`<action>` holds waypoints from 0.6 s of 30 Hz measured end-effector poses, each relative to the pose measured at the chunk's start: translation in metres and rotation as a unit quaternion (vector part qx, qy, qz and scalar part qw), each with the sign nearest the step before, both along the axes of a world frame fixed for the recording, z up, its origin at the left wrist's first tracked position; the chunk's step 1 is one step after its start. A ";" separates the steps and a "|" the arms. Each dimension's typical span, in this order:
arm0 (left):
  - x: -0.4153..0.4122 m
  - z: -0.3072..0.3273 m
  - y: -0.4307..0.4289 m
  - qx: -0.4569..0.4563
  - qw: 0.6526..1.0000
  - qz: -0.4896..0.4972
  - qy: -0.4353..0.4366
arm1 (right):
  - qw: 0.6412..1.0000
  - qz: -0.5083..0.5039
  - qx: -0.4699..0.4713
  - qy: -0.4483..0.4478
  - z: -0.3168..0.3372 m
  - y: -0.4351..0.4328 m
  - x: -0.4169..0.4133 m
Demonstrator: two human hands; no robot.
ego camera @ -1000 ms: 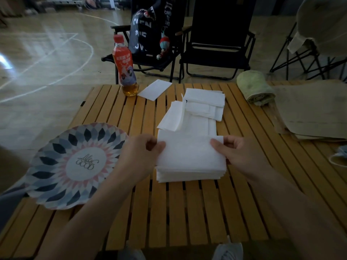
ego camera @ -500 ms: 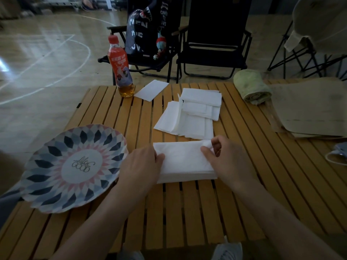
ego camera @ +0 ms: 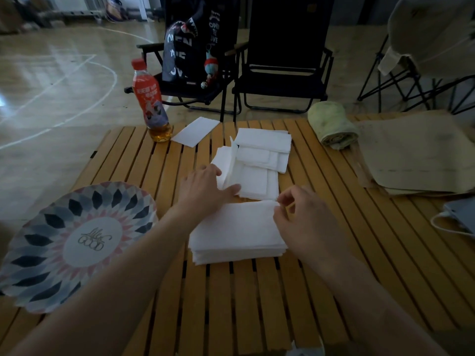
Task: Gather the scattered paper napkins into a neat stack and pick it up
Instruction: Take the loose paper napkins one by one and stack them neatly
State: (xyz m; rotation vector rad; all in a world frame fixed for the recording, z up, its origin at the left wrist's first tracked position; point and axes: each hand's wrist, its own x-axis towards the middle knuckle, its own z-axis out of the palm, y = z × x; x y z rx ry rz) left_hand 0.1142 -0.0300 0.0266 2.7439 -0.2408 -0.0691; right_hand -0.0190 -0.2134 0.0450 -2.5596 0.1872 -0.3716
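Note:
A squared stack of white paper napkins lies on the slatted wooden table in front of me. Just beyond it is a loose pile of napkins, overlapping and askew, with one sheet standing up at its left edge. A single napkin lies apart beside the bottle. My left hand reaches onto the loose pile's near left corner, fingers nearly straight and thumb lying on a sheet. My right hand hovers at the stack's far right corner with fingers loosely curled, and I see nothing held in it.
A patterned plate overhangs the table's left edge. An orange-labelled bottle stands at the far left. A rolled green towel, tan sheets and a grey device with a white cable fill the right side. Folding chairs stand behind.
Both hands set the stack down and let go of its sides. My left hand moved forward onto the loose pile. My right hand lifted off the stack's right edge.

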 end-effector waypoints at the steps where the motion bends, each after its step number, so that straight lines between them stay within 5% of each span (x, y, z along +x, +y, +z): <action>1: 0.008 -0.002 -0.005 0.021 1.000 -0.008 0.002 | 1.000 0.003 0.004 0.002 0.001 -0.001 0.000; 4: 0.022 -0.008 -0.011 0.048 0.998 -0.013 -0.045 | 1.000 0.016 0.025 0.004 0.004 -0.001 0.001; 9: 0.009 0.009 0.000 -0.150 0.976 0.010 -0.160 | 0.998 0.023 0.052 0.020 0.007 -0.001 0.004; 12: -0.020 0.036 0.012 -0.258 0.946 -0.037 -0.191 | 0.987 0.027 0.155 0.015 0.012 0.002 0.007; 15: -0.061 0.064 0.024 -0.451 0.885 -0.052 -0.102 | 0.956 0.024 0.290 0.013 0.019 0.007 0.010; 18: -0.098 0.080 0.032 -0.613 0.786 -0.047 0.054 | 0.866 0.036 0.495 0.059 0.026 0.010 0.011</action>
